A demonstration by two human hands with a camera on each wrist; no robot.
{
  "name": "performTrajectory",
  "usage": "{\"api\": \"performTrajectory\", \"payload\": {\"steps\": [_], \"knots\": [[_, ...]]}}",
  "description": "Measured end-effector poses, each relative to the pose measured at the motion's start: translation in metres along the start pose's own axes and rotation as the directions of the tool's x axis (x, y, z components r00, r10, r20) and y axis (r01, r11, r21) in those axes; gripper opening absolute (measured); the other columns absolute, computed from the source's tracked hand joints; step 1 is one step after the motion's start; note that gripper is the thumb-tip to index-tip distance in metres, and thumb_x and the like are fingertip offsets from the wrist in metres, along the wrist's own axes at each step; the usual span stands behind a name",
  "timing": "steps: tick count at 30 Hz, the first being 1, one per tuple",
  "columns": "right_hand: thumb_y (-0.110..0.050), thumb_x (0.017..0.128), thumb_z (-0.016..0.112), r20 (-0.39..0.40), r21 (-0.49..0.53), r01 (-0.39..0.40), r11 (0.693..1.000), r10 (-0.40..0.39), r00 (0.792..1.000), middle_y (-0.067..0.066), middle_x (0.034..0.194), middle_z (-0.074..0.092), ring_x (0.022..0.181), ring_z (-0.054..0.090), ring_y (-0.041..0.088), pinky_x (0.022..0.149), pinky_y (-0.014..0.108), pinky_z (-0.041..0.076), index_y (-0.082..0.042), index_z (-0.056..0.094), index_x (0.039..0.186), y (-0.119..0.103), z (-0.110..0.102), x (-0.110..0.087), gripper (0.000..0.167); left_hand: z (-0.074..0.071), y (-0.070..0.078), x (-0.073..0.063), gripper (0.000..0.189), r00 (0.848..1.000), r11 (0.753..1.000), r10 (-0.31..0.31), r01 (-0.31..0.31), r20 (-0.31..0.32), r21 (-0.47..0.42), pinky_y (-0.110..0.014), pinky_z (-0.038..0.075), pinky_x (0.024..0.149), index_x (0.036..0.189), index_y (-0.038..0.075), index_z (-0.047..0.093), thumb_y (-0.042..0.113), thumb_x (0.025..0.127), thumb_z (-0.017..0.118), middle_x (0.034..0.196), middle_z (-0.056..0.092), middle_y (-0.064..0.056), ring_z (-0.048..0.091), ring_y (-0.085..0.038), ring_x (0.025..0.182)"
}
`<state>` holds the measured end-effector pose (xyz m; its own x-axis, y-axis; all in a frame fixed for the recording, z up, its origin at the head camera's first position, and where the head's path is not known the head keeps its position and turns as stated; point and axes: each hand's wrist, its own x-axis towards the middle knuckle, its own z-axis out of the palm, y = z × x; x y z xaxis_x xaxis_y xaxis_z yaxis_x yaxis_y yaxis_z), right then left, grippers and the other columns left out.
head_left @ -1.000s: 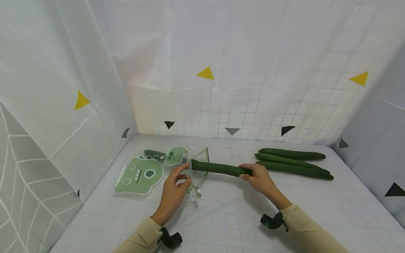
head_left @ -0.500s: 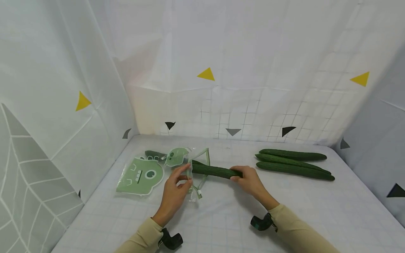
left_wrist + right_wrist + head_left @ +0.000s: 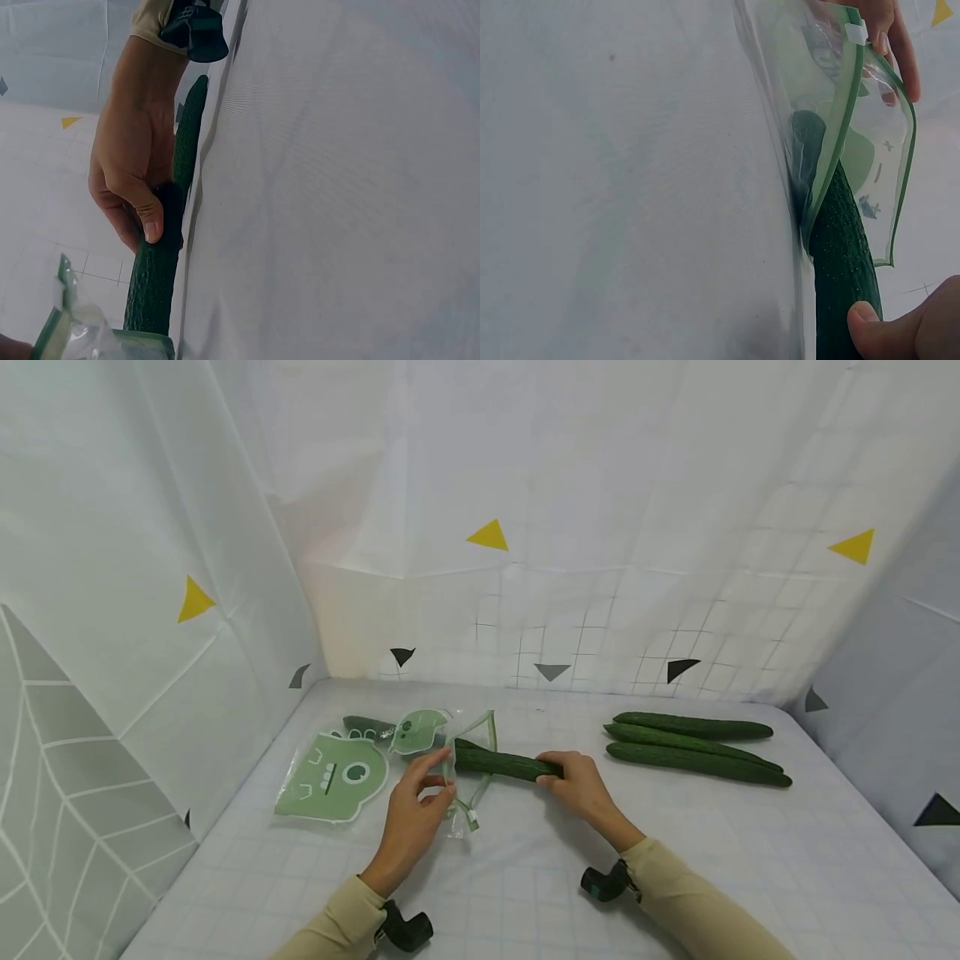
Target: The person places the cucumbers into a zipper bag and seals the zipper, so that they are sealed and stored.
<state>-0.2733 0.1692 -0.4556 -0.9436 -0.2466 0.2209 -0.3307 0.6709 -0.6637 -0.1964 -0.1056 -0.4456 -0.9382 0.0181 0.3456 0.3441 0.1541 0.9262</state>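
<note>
My right hand (image 3: 581, 787) grips a long dark green cucumber (image 3: 506, 765) near its right end. The cucumber's left end is inside the mouth of a clear slider zip bag (image 3: 851, 112) with green edging and a white slider. My left hand (image 3: 415, 817) pinches the bag's edge, holding the mouth apart. A second cucumber (image 3: 366, 725) sticks out from behind the bag's green print at the left; it seems to lie in the bag, though its middle is hidden. In the left wrist view, the right thumb and fingers wrap the cucumber (image 3: 152, 289).
Several more cucumbers would not fit the count: three cucumbers (image 3: 697, 760) lie side by side at the right. Another clear bag with a one-eyed green monster print (image 3: 330, 778) lies flat at the left. White cloth walls (image 3: 525, 610) close off the table's back and sides.
My right hand has moved left, pushing the cucumber into the bag's mouth; its left end has passed inside. My left hand has kept its place on the bag's edge.
</note>
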Motion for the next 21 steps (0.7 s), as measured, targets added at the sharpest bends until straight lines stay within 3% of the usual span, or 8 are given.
{"api": "performTrajectory", "payload": {"steps": [6, 21], "knots": [[-0.003, 0.09, 0.078, -0.019, -0.01, 0.003, 1.0, -0.004, 1.0, 0.015, 0.113, 0.073, 0.107, 0.067, 0.036, 0.094, 0.054, 0.051, 0.001, 0.075, 0.12, 0.0, 0.004, 0.006, 0.03, 0.0, -0.001, 0.0, 0.053, 1.0, 1.0, 0.029, -0.029, 0.002, -0.006, -0.028, 0.055, 0.083, 0.148, 0.009, 0.058, -0.004, 0.098, 0.067, 0.144, 0.055, -0.008, 0.062, -0.03, 0.109], [-0.001, 0.087, 0.081, -0.033, 0.019, 0.03, 0.999, -0.029, 0.999, 0.012, 0.105, 0.075, 0.093, 0.068, 0.028, 0.085, 0.049, 0.054, 0.002, 0.077, 0.113, -0.014, 0.025, 0.016, 0.026, 0.001, -0.001, 0.0, 0.054, 1.0, 1.0, -0.013, 0.013, 0.002, 0.018, -0.032, 0.055, 0.086, 0.148, 0.016, 0.059, -0.003, 0.098, 0.068, 0.143, 0.056, -0.002, 0.062, -0.026, 0.11]]}}
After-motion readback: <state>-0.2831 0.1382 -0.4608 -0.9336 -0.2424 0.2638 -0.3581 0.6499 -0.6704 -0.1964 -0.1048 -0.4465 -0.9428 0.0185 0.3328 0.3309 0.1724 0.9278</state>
